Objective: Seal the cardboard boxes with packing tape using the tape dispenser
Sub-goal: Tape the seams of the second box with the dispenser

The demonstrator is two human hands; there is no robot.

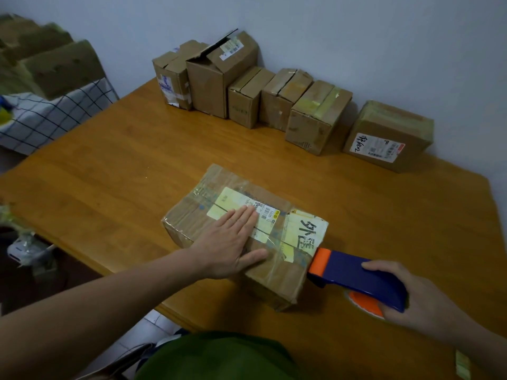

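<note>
Head view showed the cardboard box (274, 281) being sealed lying flat near the front edge of the wooden table (109, 165), several glossy strips of tape already wrapped round it. It was pinned from above by the left hand (233, 242), laid palm-down across the label with the fingers straight and held together and the thumb splayed toward the near edge. This hold was judged to be meant to stop the box sliding under the pull of the tape. The left forearm was stretched in diagonally from the lower left. The tape dispenser (356, 275) was gripped by the right hand (419, 300), its fingers curled round the rear of the blue body. The dispenser's orange nose was set against the box's right-hand end, just below the top edge, apparently so that a strip could be started or cut there; which could not be told. Against the wall, well apart from the work, a row of other boxes (247, 97) was lined up, one with a flap raised, presumably awaiting tape.
</note>
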